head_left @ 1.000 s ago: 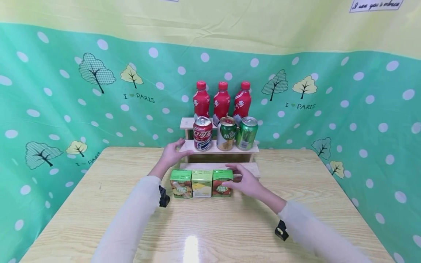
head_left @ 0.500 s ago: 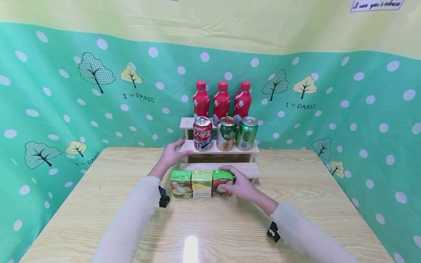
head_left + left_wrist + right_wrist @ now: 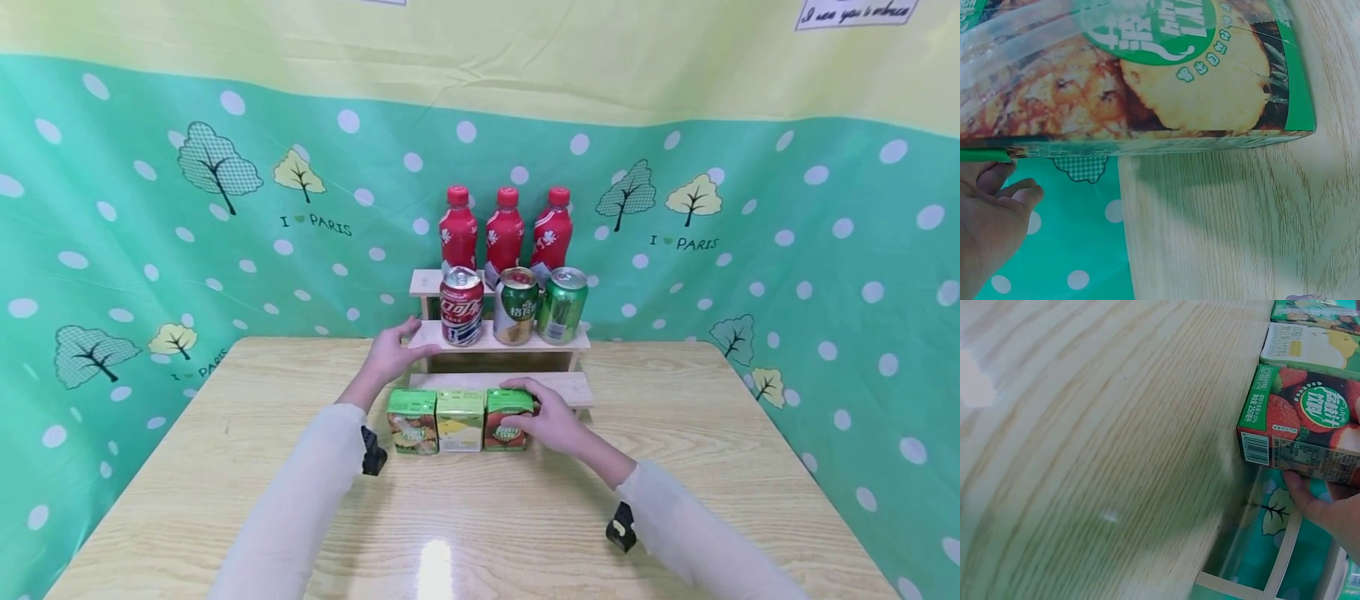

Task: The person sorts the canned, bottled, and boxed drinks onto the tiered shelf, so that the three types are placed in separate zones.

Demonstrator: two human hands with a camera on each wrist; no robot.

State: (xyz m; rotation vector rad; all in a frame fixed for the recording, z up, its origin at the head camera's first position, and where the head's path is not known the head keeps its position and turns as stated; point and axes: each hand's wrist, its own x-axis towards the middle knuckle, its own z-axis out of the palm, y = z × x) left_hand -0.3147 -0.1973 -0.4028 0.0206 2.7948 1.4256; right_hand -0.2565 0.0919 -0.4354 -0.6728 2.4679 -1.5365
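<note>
My left hand (image 3: 390, 354) holds the left end of the wooden stepped shelf (image 3: 420, 332) at its middle tier, thumb toward the front. In front of the lowest tier stand three juice boxes side by side on the table. The left one is a pineapple juice box (image 3: 1197, 94), the middle a pale yellow-green juice box (image 3: 461, 429). At the right end is a strawberry juice box (image 3: 1285, 419). My right hand (image 3: 555, 421) grips this last box from its right side, thumb over the front face and fingers behind the top.
On the middle tier stand a red cola can (image 3: 461, 308), a green-and-white can (image 3: 516, 308) and a green can (image 3: 564, 308). Three red bottles (image 3: 505, 237) line the top tier. A green dotted cloth (image 3: 300, 275) hangs behind the wood-grain table (image 3: 300, 533).
My right hand has shifted left, closer around the strawberry juice box. The left hand, the shelf and the drinks stay where they were.
</note>
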